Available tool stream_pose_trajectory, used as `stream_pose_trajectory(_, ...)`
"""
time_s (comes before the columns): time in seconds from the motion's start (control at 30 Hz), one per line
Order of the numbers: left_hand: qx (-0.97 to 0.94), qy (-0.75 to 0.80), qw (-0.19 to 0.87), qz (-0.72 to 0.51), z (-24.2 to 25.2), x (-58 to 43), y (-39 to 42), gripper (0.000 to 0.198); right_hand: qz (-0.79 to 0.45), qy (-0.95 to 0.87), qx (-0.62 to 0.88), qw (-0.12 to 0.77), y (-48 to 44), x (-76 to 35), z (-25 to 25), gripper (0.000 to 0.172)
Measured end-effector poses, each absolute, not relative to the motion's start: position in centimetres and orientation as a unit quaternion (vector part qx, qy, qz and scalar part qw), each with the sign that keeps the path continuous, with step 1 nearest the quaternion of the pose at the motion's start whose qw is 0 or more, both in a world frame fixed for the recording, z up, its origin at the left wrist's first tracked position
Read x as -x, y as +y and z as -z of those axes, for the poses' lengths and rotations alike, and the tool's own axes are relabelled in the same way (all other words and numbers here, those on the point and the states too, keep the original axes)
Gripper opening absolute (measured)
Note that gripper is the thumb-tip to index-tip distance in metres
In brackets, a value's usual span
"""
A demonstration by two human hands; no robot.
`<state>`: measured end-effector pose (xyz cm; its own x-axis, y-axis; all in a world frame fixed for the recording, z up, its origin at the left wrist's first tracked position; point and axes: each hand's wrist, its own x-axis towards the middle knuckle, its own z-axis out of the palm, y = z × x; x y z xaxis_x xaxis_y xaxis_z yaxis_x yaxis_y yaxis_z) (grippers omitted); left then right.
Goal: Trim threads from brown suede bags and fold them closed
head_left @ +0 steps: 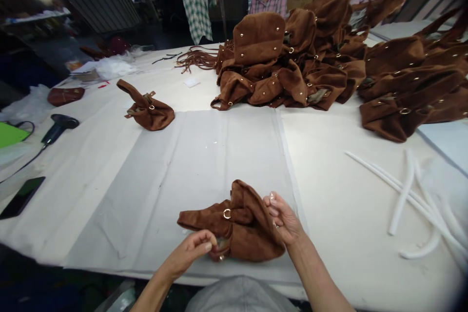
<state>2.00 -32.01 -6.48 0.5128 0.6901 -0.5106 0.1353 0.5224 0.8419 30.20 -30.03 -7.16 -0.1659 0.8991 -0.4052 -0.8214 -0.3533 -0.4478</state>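
A brown suede handbag (252, 239) lies tilted on its side at the front of the table, its strap pointing left and a gold ring showing on it. At the bag's opening, where some lining shows, my left hand (188, 253) is closed with thumb and fingers pinching the edge. My right hand (285, 219) is by the bag's right side, fingers curled in; a small pale, shiny bit shows at the fingertips, too small to name. Under the bag is a grey sheet (146, 195).
Another brown handbag (155, 114) sits beyond the sheet. A large pile of brown bags (263, 68) fills the back right. White tubes (400, 195) lie at right; a scanner (58, 126) and a phone (22, 196) at left. Several people stand or sit behind the table.
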Motion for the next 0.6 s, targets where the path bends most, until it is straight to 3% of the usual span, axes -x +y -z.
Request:
stream_pose_trajectory(0.1,-0.341,0.523,0.742,-0.242,6.9,-2.0,-32.3,0.045,-0.776,-0.089,0.316,0.539,-30.9,-28.4,7.1,0.02)
stream_pose_trajectory(0.23,-0.375,0.67,0.58,-0.272,6.2,-2.2,-31.5,0.043,-0.776,-0.13,0.343,0.513,-31.5,-26.7,6.5,0.023)
stream_pose_trajectory(0.33,-0.447,0.672,0.486,-0.335,4.0,-3.5,-30.6,0.036,-0.774,-0.146,0.355,0.504,-31.8,-25.2,6.4,0.028)
stream_pose_trajectory(0.53,-0.6,0.606,0.462,-0.243,-0.2,-6.7,-28.1,0.032,-0.76,-0.179,0.401,0.479,-32.2,-23.1,6.4,0.029)
stream_pose_trajectory(0.6,-0.576,0.598,0.506,-0.236,0.0,-6.7,-27.7,0.031,-0.745,-0.191,0.424,0.479,-32.4,-23.5,6.3,0.029)
